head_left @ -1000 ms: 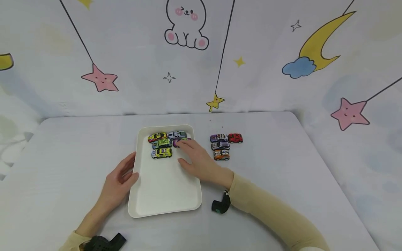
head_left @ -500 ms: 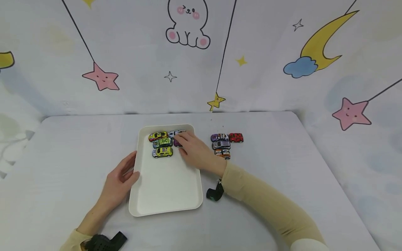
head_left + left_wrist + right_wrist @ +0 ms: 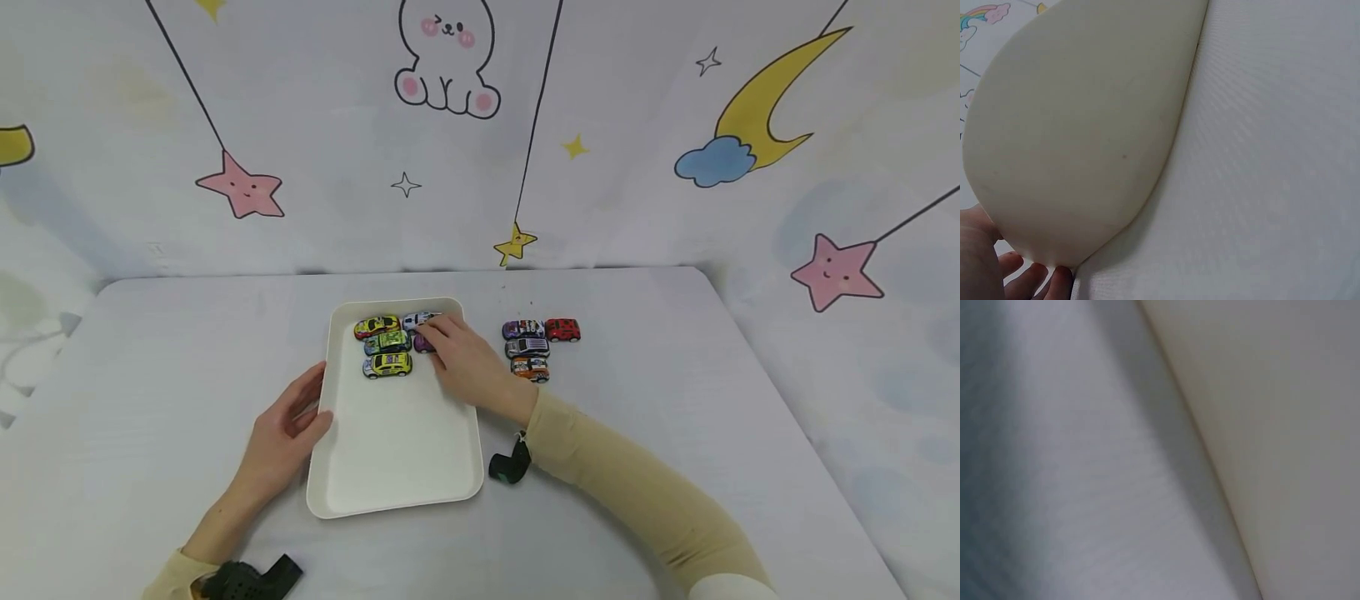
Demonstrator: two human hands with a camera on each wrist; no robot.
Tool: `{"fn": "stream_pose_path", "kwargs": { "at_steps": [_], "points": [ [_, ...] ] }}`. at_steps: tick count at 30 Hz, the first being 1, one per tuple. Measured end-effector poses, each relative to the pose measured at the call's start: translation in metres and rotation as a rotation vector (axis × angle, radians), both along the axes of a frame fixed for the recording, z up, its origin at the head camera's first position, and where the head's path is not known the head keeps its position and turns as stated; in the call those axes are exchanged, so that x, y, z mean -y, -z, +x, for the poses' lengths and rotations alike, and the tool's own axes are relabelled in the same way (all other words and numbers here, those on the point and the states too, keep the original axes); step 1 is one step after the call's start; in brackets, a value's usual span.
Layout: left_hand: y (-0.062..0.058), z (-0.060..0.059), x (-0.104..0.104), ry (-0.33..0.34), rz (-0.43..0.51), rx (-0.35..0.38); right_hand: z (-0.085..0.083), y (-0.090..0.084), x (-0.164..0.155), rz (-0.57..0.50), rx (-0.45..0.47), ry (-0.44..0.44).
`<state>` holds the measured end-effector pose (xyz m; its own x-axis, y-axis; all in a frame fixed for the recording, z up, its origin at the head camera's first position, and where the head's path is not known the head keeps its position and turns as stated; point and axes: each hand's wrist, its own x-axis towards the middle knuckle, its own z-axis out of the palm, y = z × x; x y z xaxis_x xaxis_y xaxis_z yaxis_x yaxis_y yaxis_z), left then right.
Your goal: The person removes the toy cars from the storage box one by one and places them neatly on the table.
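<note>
A white tray [image 3: 397,467] lies on the table. At its far end stand a yellow-red toy car [image 3: 377,326], a green one [image 3: 387,342], a yellow one [image 3: 387,364], a white-blue one [image 3: 415,319] and a purple one [image 3: 422,342]. My right hand [image 3: 438,333] reaches into the tray, its fingers curled over the purple car and hiding most of it. My left hand [image 3: 315,408] holds the tray's left rim, thumb on top. In the left wrist view its fingertips [image 3: 1035,281] show beneath the tray wall [image 3: 1085,125]. The right wrist view shows only a blurred tray edge [image 3: 1285,425].
Right of the tray, several more toy cars stand on the table: a purple-white one [image 3: 522,329], a red one [image 3: 562,330], a silver one [image 3: 527,347] and an orange one [image 3: 530,367]. A printed backdrop rises behind the table's far edge.
My right hand has moved forward from flat fingertips at the purple car to fingers curled over it. The left hand and tray have stayed put.
</note>
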<state>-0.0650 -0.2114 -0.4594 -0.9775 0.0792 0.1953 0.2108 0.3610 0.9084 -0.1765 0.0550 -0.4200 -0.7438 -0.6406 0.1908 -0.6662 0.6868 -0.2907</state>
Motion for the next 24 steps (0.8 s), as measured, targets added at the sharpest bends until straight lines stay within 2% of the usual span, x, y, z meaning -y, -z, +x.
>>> {"fn": "stream_pose_path", "kwargs": {
  "at_steps": [24],
  "points": [
    [-0.0004,-0.0003,-0.0004,-0.002,-0.005,0.008,0.0022,-0.0002,0.0001,0.034,-0.052,-0.004]
  ]
}}
